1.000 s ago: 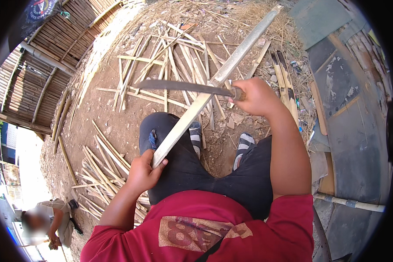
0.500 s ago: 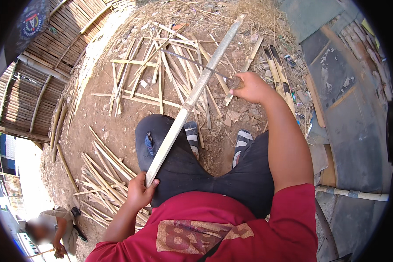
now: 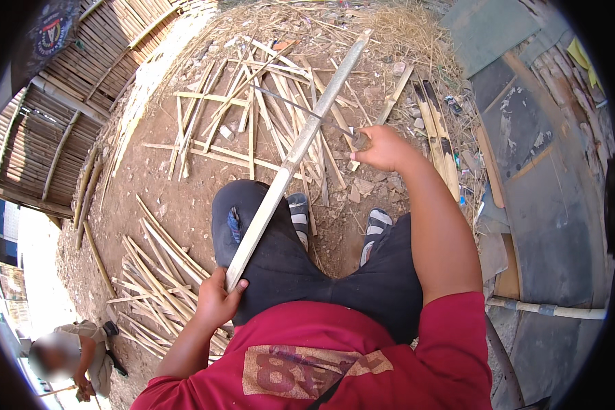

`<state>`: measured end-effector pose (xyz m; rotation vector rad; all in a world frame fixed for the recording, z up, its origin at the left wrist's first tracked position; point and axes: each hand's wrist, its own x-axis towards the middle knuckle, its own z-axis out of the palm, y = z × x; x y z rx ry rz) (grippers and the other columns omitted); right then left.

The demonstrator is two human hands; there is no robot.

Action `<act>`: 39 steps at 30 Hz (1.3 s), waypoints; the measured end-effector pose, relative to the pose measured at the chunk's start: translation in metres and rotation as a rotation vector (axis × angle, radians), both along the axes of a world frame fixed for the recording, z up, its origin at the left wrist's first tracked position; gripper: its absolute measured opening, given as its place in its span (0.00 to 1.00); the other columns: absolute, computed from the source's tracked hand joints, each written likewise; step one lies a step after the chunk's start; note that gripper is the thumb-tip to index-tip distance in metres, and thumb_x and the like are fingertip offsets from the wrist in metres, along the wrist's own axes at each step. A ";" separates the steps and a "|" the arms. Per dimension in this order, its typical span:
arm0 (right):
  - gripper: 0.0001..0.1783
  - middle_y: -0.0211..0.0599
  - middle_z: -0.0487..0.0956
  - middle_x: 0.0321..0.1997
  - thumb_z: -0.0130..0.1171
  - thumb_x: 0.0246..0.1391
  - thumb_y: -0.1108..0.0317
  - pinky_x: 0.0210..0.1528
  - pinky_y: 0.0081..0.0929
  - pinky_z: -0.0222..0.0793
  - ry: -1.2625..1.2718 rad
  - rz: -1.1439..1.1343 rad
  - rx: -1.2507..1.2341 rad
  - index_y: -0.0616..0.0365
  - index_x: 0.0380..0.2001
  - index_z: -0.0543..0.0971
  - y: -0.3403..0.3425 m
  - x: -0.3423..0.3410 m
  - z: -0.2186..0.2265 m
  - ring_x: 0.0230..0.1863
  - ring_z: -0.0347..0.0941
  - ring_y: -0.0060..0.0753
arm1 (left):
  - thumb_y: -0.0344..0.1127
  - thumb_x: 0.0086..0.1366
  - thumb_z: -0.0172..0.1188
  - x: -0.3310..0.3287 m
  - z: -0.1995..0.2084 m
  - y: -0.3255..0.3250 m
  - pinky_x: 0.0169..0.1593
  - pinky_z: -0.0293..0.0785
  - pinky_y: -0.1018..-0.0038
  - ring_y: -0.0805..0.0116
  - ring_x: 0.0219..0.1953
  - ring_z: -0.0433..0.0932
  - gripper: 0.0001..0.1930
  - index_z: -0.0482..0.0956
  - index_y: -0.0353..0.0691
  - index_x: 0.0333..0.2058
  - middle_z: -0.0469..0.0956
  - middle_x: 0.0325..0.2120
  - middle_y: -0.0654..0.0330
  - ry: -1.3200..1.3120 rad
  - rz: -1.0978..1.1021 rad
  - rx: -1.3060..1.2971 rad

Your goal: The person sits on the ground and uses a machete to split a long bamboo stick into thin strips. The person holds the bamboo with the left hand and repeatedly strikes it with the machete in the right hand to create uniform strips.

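My left hand [image 3: 216, 301] grips the near end of a long pale bamboo strip [image 3: 301, 147] that rests on my left knee and slants up and away to the right. My right hand [image 3: 383, 147] is shut on the handle of a long thin-bladed knife [image 3: 297, 111]. Its blade points left and up and crosses the strip near its far half. I sit with black trousers and striped sandals [image 3: 298, 212] on bare earth.
Split bamboo strips lie scattered on the ground ahead [image 3: 253, 116] and in a pile at my left [image 3: 154, 273]. A bamboo-slat wall [image 3: 55, 116] stands at left. Boards and grey sheeting [image 3: 526, 157] lie at right. Another person [image 3: 75, 355] crouches at lower left.
The knife blade has turned from lying broad and level across the strip to pointing up-left, seen edge-on. My right hand shifted slightly down. The strip stays in my left hand.
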<state>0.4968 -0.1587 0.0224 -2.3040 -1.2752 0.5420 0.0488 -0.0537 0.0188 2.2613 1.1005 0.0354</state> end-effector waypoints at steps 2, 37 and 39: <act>0.35 0.61 0.81 0.51 0.72 0.48 0.55 0.57 0.40 0.73 -0.047 0.097 0.062 0.65 0.56 0.78 0.005 -0.018 0.002 0.53 0.79 0.55 | 0.45 0.63 0.69 -0.001 -0.001 0.001 0.34 0.72 0.61 0.52 0.27 0.79 0.20 0.76 0.30 0.37 0.78 0.23 0.45 -0.019 0.011 -0.025; 0.26 0.51 0.85 0.43 0.72 0.49 0.57 0.52 0.40 0.75 0.067 -0.320 0.145 0.57 0.50 0.83 -0.033 0.040 0.004 0.47 0.82 0.48 | 0.45 0.63 0.70 -0.004 -0.007 0.012 0.31 0.73 0.62 0.55 0.24 0.78 0.19 0.75 0.32 0.35 0.77 0.21 0.48 -0.051 -0.117 -0.001; 0.26 0.51 0.85 0.43 0.71 0.49 0.57 0.52 0.40 0.75 0.044 -0.293 0.143 0.57 0.50 0.83 -0.028 0.038 0.011 0.47 0.82 0.48 | 0.45 0.63 0.69 -0.006 -0.005 0.011 0.31 0.73 0.62 0.54 0.24 0.78 0.19 0.75 0.33 0.34 0.77 0.21 0.48 -0.047 -0.134 0.037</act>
